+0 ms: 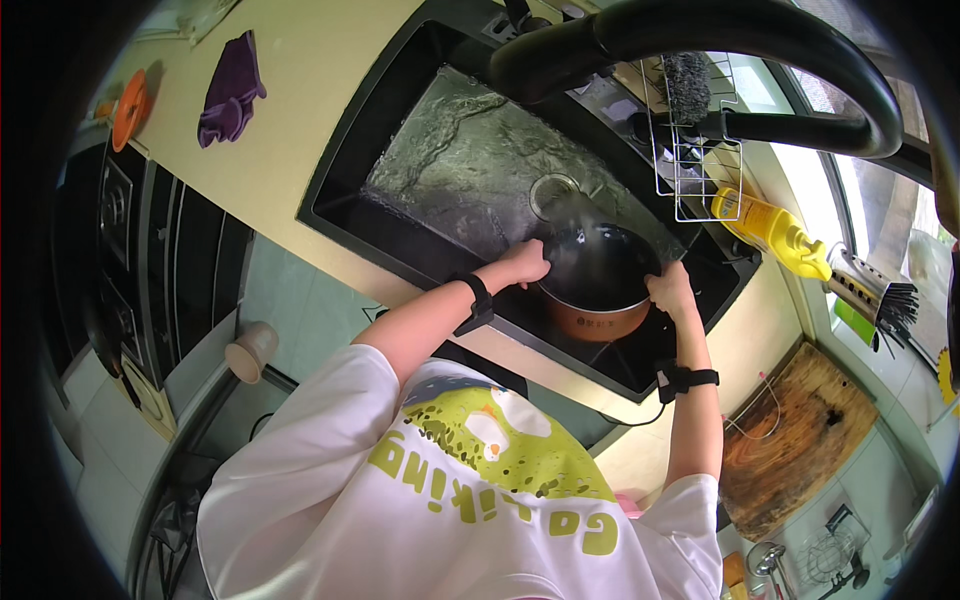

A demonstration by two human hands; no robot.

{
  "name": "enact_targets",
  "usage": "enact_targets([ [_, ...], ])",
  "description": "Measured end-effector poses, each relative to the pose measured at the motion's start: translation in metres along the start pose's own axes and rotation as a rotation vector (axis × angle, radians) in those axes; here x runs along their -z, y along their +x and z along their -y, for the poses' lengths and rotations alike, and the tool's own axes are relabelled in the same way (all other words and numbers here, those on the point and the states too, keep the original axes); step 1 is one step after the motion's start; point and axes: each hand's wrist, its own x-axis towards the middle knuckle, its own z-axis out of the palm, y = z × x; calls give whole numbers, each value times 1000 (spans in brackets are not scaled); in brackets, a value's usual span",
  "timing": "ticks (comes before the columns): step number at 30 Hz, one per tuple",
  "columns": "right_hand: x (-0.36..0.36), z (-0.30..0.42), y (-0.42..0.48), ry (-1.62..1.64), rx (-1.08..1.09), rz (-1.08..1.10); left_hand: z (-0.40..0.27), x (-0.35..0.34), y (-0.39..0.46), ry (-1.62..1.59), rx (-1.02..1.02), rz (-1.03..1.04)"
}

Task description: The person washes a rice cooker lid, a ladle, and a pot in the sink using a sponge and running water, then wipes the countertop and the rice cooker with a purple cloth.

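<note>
My left hand (pixel 527 263) and my right hand (pixel 671 289) grip opposite sides of a pot (pixel 600 321) with a dark interior and an orange-brown outside that bears writing. The pot is tilted away from me inside a black sink (pixel 420 240). Water pours over its far rim towards the round drain (pixel 555 196). A sheet of water (pixel 465 150) ripples across the sink floor. Above the sink arches a thick black faucet (pixel 697 37). The pot's handles are hidden by my fingers.
A wire rack (pixel 694 169) with a dark scrubber (pixel 686 86) stands behind the sink, beside a yellow bottle (pixel 772 229) and a metal utensil holder (pixel 859 281). A purple cloth (pixel 231 90) lies on the left counter (pixel 300 97). At right is a wooden board (pixel 799 442).
</note>
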Motion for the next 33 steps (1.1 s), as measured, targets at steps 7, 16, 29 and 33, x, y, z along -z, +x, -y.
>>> enact_targets([
  [7,26,63,3,30,-92,61,7,7,15,-293,38,67],
  [16,23,128,2,-68,96,-144,20,11,34,-338,130,177],
  [29,12,193,-2,-309,232,-260,19,12,21,-580,79,329],
  [33,20,201,-15,-276,263,-272,41,20,35,-757,-65,323],
])
